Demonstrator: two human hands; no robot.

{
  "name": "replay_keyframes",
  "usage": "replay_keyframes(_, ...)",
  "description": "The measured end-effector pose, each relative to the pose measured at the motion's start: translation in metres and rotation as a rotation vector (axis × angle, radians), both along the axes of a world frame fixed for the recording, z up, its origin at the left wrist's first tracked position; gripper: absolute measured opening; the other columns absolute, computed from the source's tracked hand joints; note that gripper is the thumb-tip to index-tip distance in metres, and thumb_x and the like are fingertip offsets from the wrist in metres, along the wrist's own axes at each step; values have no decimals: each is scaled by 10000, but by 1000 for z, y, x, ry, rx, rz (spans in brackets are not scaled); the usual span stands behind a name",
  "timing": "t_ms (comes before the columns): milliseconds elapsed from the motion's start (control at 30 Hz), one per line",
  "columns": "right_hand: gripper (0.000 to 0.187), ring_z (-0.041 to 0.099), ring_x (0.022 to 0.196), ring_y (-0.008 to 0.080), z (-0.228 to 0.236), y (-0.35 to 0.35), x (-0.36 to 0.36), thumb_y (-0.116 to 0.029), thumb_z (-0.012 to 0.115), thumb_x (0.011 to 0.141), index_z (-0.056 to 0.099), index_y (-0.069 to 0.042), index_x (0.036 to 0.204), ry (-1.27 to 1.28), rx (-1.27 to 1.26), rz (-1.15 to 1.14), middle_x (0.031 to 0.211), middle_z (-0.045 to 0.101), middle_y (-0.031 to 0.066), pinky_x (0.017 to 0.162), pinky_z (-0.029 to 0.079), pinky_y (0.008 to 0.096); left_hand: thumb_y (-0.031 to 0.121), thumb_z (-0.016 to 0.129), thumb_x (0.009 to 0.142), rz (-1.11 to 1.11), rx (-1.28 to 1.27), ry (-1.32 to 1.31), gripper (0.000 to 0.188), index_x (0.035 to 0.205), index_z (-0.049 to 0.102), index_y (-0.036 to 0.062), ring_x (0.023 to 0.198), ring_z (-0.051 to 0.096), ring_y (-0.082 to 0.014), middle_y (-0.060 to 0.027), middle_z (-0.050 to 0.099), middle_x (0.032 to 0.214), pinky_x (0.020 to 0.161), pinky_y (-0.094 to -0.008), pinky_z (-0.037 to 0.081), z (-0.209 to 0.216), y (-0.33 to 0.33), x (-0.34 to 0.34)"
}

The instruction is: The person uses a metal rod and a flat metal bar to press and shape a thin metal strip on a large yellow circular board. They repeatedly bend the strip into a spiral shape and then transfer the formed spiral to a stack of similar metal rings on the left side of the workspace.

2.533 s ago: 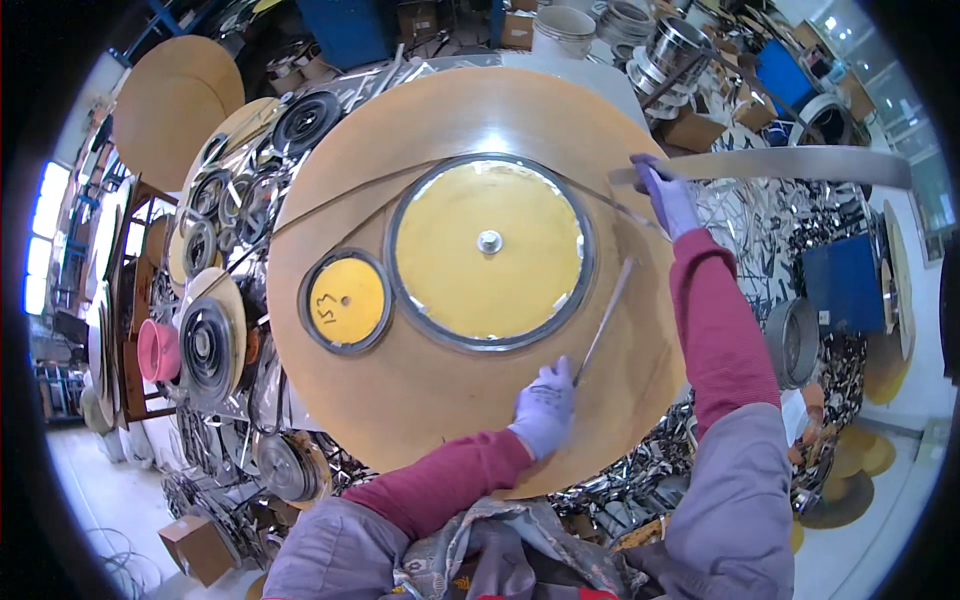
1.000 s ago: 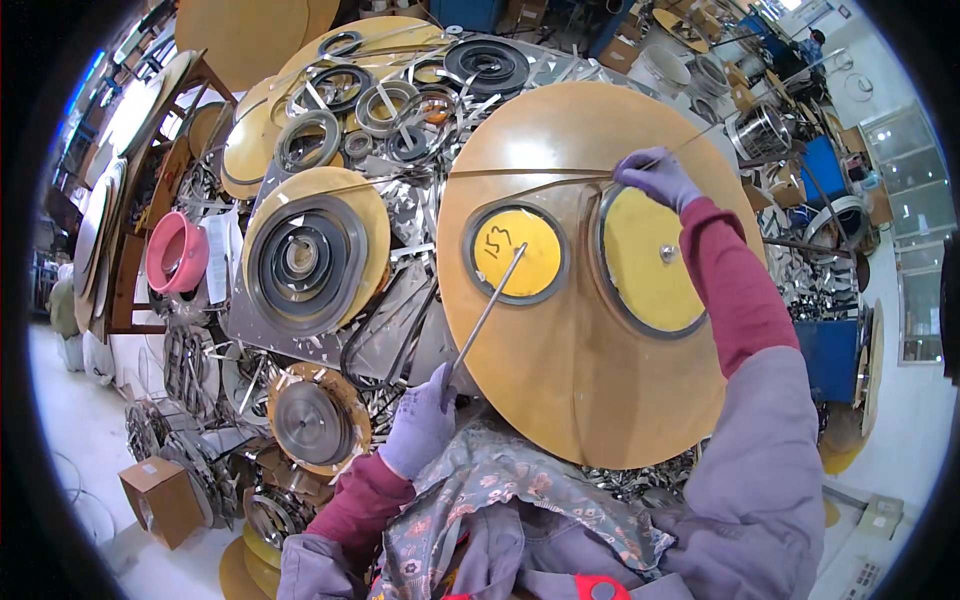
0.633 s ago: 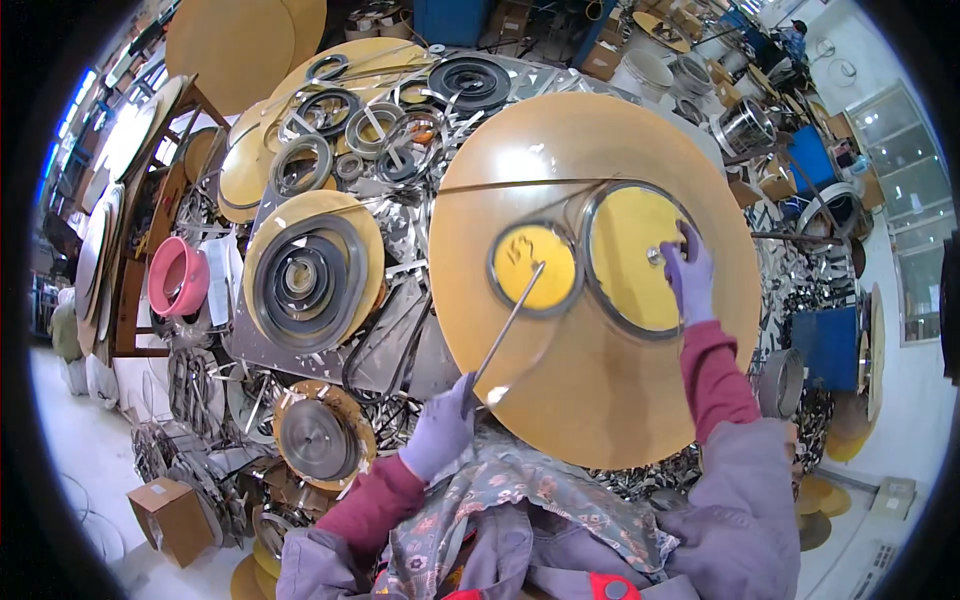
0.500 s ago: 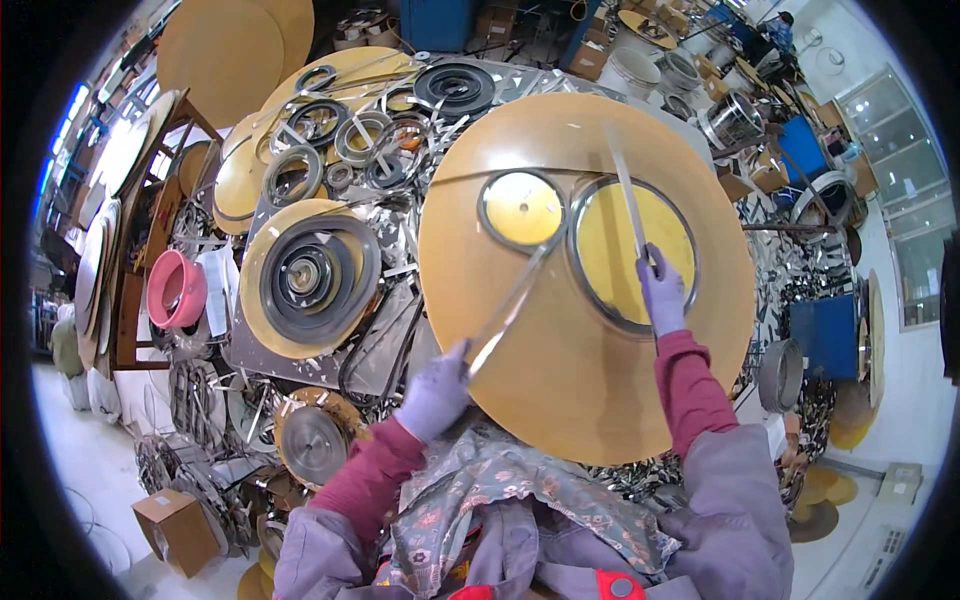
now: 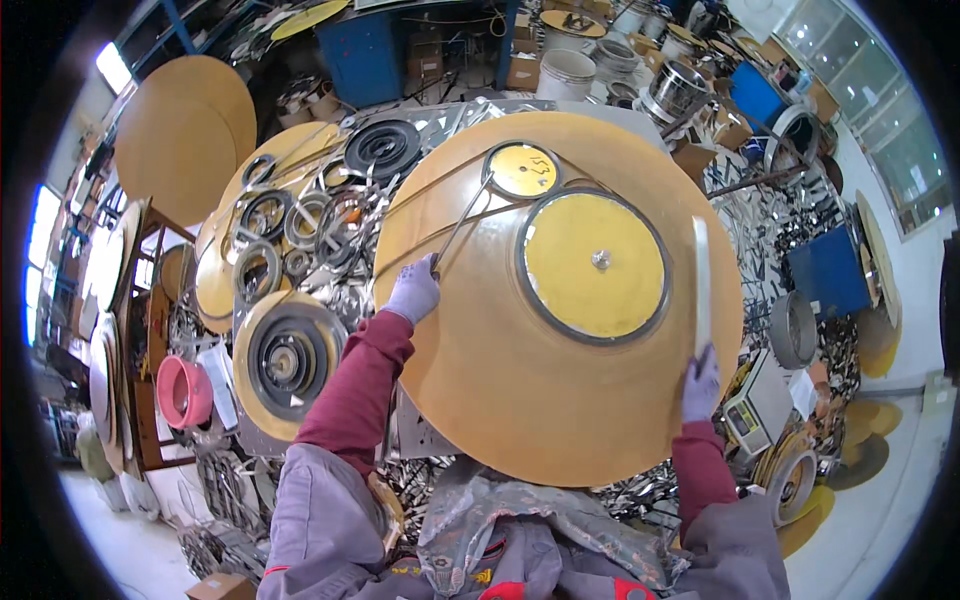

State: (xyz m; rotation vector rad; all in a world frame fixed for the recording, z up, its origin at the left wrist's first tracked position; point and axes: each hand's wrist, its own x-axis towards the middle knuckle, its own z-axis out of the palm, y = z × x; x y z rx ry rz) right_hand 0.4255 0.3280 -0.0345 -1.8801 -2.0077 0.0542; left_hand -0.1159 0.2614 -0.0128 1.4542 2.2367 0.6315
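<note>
On the large tan disc (image 5: 560, 420): a small yellow disc (image 5: 538, 178) lies toward the far edge, just beside a larger yellow disc (image 5: 590, 290); both are dark-rimmed.
Left hand (image 5: 413, 290): gloved, fingers clenched on a thin rod (image 5: 463, 220), which slants up toward the left rim of the small yellow disc; cannot tell whether its tip touches.
Right hand (image 5: 701, 388): gloved, near the right edge of the large tan disc, fingers grasping the near end of a pale flat strip (image 5: 702, 280).
Counter (image 5: 410, 430): beneath the large tan disc.
Pink basin (image 5: 185, 392): left of the counter.
</note>
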Motion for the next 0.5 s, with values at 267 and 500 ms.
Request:
replay_keyframes(267, 511, 552, 970, 377, -20, -24, 30, -261, 446, 933, 302, -129, 1405, -96, -118, -116, 1082, 539, 207, 816, 447, 457, 143, 544, 847, 71, -62, -401, 363, 1183, 536, 7, 845, 627, -365, -228, 649, 876, 784, -452, 472, 62, 29, 20)
replay_keyframes(500, 511, 557, 934, 379, -16, 15, 38, -258, 437, 938, 295, -136, 1413, -152, -137, -47, 1046, 537, 208, 797, 448, 454, 119, 534, 845, -42, 33, -149, 329, 1147, 571, -5, 674, 641, -255, -179, 650, 771, 662, -368, 497, 15, 46, 8)
